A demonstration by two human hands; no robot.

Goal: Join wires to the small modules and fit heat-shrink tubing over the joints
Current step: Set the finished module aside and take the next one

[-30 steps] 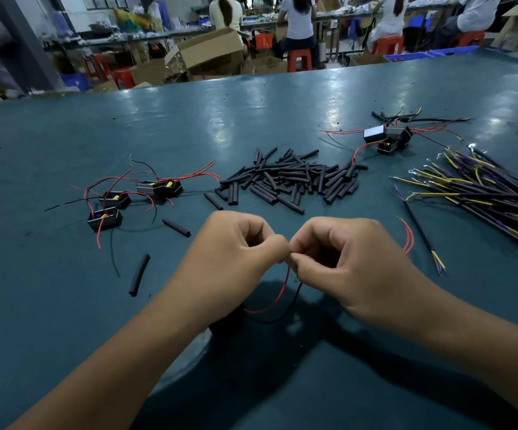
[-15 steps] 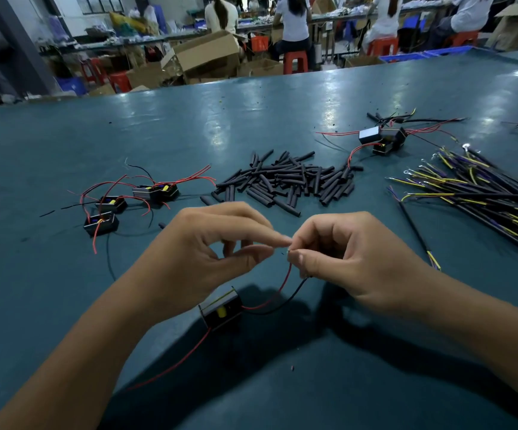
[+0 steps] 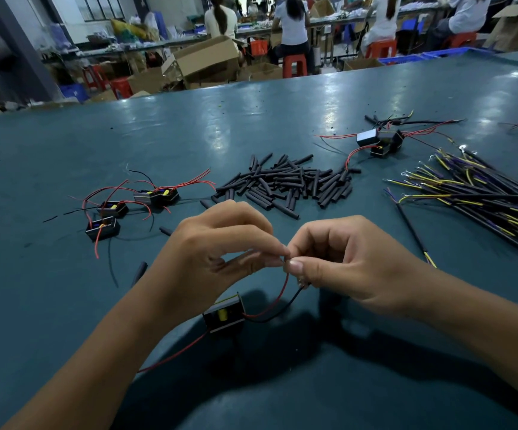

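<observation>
A small black module (image 3: pixel 224 315) with a yellow part lies on the green table (image 3: pixel 34 305) below my hands. Its red wire (image 3: pixel 277 297) and black wire (image 3: pixel 282 311) curve up to my fingertips. My left hand (image 3: pixel 217 256) pinches the wire ends between thumb and forefinger. My right hand (image 3: pixel 344 259) pinches them from the other side, fingertips touching the left ones. The joint itself is hidden between the fingers. A heap of black heat-shrink tubes (image 3: pixel 285 181) lies beyond my hands.
Three modules with red wires (image 3: pixel 127 206) lie at the left, and a loose tube (image 3: pixel 139 272) lies near my left wrist. More modules (image 3: pixel 380 142) sit at the back right. A bundle of black, yellow and purple wires (image 3: pixel 481 197) fills the right side. People sit at benches far behind.
My left hand has uncurled from a fist and lifted a little, uncovering the module beneath it. Both hands keep pinching the wire ends at the same spot.
</observation>
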